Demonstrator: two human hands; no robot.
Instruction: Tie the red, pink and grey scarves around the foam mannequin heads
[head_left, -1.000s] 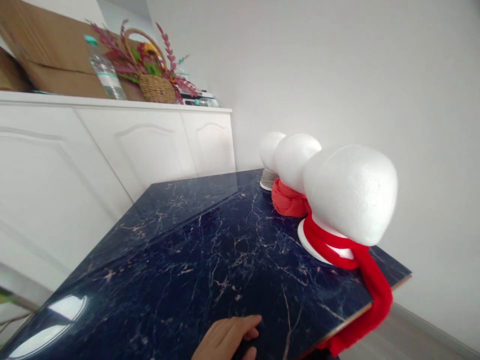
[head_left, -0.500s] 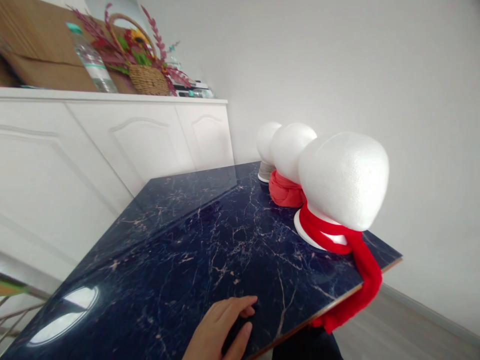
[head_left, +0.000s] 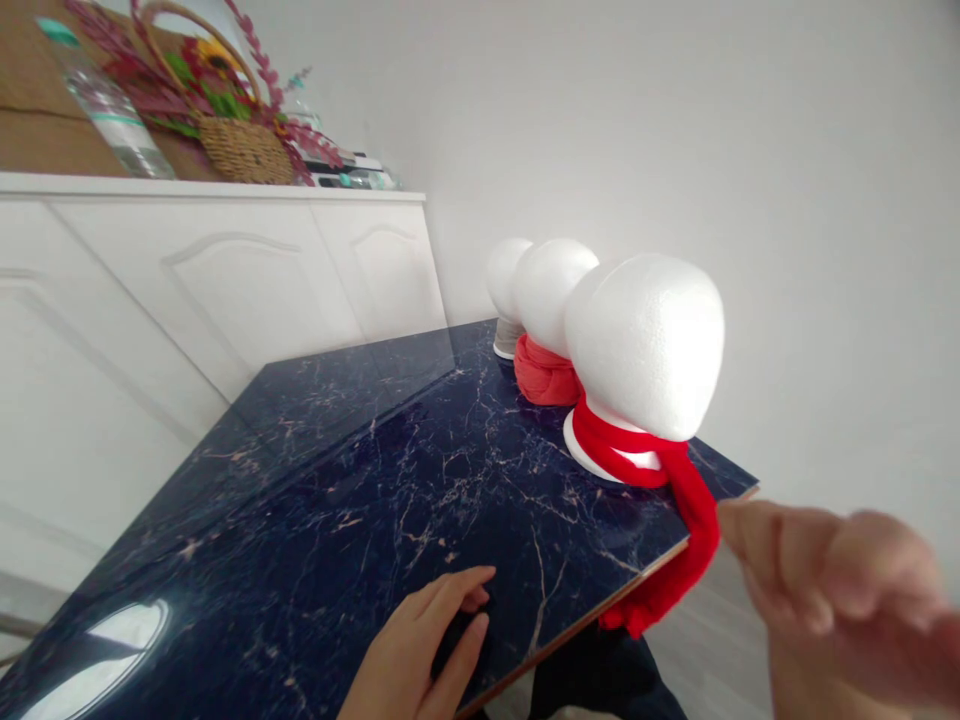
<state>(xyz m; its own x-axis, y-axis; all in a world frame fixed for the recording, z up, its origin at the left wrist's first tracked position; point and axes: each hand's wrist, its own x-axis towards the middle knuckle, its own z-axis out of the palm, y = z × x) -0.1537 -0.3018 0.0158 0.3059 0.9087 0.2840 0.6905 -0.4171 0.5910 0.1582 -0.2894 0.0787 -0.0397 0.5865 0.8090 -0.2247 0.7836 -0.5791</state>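
Observation:
My left hand [head_left: 420, 650] rests on the dark blue marble tabletop [head_left: 337, 500] near its front edge, fingers curled over a small dark object I cannot make out. My right hand [head_left: 832, 590] is raised at the lower right, blurred, close to the camera, just right of the hanging end of a red scarf [head_left: 675, 520]. That scarf wraps the neck of the nearest white foam head [head_left: 645, 345]. Behind it stands a second foam head [head_left: 551, 295] with an orange-red scarf [head_left: 544, 375], then a third foam head [head_left: 504, 275] with a grey band.
A white cabinet [head_left: 187, 290] runs along the left wall. On top of it stand a wicker basket of flowers [head_left: 225, 130], a plastic water bottle [head_left: 105, 100] and cardboard. A plain white wall is to the right, with grey floor below.
My right hand has come into view at the lower right, near the red scarf's hanging end. The view has shifted, so everything sits further left. My left hand stays on the table.

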